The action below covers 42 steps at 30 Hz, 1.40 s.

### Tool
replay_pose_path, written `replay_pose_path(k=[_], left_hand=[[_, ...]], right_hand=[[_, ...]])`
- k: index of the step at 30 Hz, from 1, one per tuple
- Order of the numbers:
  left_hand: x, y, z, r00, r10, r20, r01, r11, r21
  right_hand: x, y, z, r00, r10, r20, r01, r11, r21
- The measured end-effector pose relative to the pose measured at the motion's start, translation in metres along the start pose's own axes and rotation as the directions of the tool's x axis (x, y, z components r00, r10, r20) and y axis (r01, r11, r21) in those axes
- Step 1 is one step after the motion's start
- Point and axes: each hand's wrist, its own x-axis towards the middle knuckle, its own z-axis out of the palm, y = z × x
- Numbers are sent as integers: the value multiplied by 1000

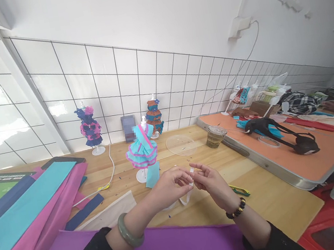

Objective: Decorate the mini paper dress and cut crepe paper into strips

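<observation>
Past the smooth purple fabric [189, 248] at the bottom, left hand [176, 181] and right hand [209, 181] each pinch, in a fingertip grip, the narrow white ribbon-like strip [188, 198] at lower centre — best done lightly, its hanging loop untwisted.

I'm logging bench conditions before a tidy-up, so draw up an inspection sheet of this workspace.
Surface: wooden table, purple cloth along the near edge.
Things in hand: thin white strip, hanging in a loop.
Clutter: fabric strips piled at left; green-and-yellow cutter, blade state unclear; plastic cup holding liquid; small dressed mannequins, the nearest in a turquoise-and-pink dress.
Hands: left hand and right hand close together, fingertips pinching the strip.
Cables: white cable across the table's left; another on the wall.
Surroundings: white tiled wall; orange-topped table and red stool at right.
</observation>
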Motion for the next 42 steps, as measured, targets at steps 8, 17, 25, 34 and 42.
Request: replay_pose_path(k=[8, 17, 25, 34, 42], left_hand=[[0, -4, 4, 992, -64, 111, 90, 966, -244], [1, -18, 1, 985, -126, 120, 159, 934, -321], [2, -28, 1, 982, -153, 107, 177, 948, -265], [2, -30, 0, 986, -154, 69, 163, 975, -152], [-1, -31, 5, 993, -113, 42, 113, 993, -13]], right_hand=[[1, 5, -1, 1000, 24, 20, -24, 1000, 4], [2, 6, -36, 996, -18, -90, -5, 969, -246], [-9, 41, -108, 973, -213, -92, 0, 396, -918], [-23, 41, -96, 961, -268, -66, 49, 402, -915], [-34, 0, -26, 976, -208, 60, 211, 853, -478]])
